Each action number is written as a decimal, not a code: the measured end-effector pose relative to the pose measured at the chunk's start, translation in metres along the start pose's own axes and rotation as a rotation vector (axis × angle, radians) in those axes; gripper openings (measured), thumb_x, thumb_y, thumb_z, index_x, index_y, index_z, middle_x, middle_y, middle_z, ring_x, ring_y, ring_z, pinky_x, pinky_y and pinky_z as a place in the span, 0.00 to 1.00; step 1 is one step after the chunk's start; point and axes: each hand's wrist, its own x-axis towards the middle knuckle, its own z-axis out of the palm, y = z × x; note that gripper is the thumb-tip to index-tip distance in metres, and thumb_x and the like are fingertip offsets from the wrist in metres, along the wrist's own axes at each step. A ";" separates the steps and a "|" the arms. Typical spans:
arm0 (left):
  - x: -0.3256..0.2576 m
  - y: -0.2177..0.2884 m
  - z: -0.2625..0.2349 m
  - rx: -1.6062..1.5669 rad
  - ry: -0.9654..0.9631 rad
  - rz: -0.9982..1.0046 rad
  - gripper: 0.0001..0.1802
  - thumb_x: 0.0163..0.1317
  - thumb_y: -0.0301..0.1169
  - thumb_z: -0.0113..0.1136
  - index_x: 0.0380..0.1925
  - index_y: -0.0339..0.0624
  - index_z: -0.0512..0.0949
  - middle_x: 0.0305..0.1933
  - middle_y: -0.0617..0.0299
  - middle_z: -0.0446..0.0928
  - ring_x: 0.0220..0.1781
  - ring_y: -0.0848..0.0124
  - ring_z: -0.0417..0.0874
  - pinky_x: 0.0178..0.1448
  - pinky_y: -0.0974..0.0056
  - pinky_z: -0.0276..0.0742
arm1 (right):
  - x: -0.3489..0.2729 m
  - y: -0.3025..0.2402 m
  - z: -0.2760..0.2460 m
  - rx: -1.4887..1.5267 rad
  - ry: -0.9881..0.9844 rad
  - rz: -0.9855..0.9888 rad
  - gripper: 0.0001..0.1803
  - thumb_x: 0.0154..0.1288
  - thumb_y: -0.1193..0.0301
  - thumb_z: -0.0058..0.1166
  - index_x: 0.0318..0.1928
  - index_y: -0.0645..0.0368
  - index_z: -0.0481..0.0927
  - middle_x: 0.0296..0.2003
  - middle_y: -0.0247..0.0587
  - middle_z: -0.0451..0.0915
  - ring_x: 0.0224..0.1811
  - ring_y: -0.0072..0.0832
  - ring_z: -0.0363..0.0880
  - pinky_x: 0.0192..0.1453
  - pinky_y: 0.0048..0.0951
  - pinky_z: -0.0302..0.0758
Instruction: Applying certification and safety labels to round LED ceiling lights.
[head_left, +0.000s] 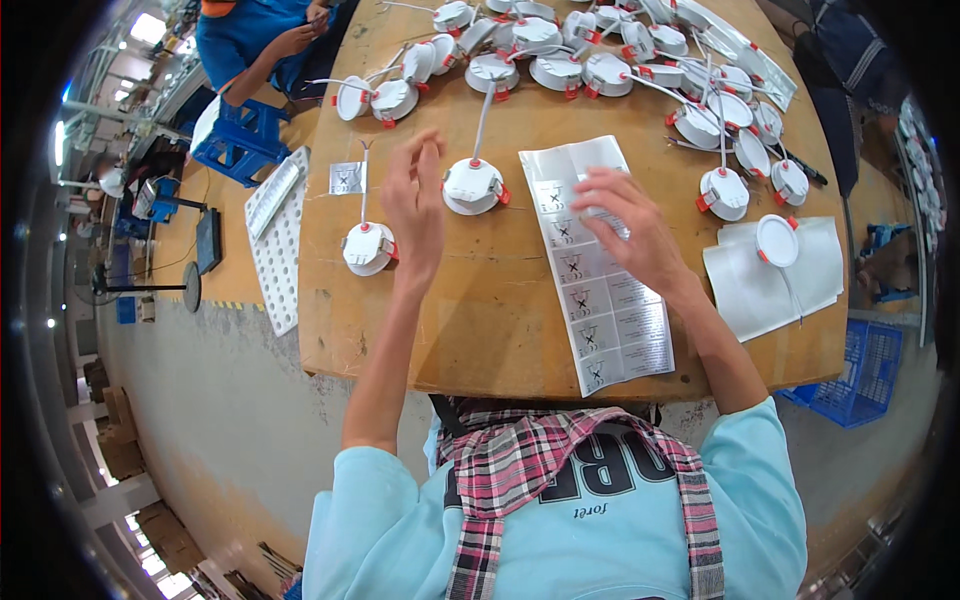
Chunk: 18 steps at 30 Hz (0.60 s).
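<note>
My left hand [413, 205] is raised over the table between two white round downlights, its fingers stretched away from me and nothing visible in them. To its right a downlight [473, 187] with red-tipped clips lies with its back up and its cable running away from me. The other downlight [369, 249] rests just left of my wrist. Above a silver sheet of printed labels [592, 290], my right hand [633, 232] hovers with fingers apart and slightly bent. It hides part of the sheet; whether a fingertip touches it I cannot tell.
Many downlights [535, 35] crowd the far side of the table [480, 330]. A single silver label [347, 178] lies at left. On the right, one downlight [777, 241] sits face up on white sheets [735, 285]. Beyond the left edge are a perforated white board [275, 240] and a blue stool [240, 140].
</note>
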 end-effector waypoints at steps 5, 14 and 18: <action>-0.051 0.029 0.029 -0.091 -0.232 -0.199 0.20 0.68 0.33 0.56 0.54 0.29 0.71 0.46 0.53 0.79 0.40 0.65 0.83 0.44 0.65 0.77 | -0.009 0.006 0.012 -0.219 0.031 0.133 0.11 0.55 0.78 0.60 0.41 0.60 0.79 0.48 0.41 0.74 0.56 0.39 0.70 0.60 0.38 0.68; -0.022 0.009 0.072 -0.089 -0.318 -0.313 0.33 0.59 0.28 0.62 0.61 0.24 0.61 0.41 0.49 0.83 0.38 0.68 0.83 0.44 0.66 0.78 | -0.009 -0.002 0.007 -0.167 0.042 0.182 0.10 0.54 0.77 0.61 0.39 0.60 0.80 0.43 0.39 0.76 0.51 0.38 0.73 0.54 0.35 0.72; -0.026 -0.001 0.072 -0.330 -0.340 -0.384 0.29 0.61 0.29 0.61 0.60 0.28 0.66 0.42 0.54 0.83 0.42 0.71 0.83 0.45 0.67 0.78 | 0.014 -0.004 0.003 -0.160 0.093 0.130 0.09 0.56 0.77 0.60 0.39 0.60 0.80 0.39 0.40 0.77 0.47 0.38 0.73 0.51 0.35 0.72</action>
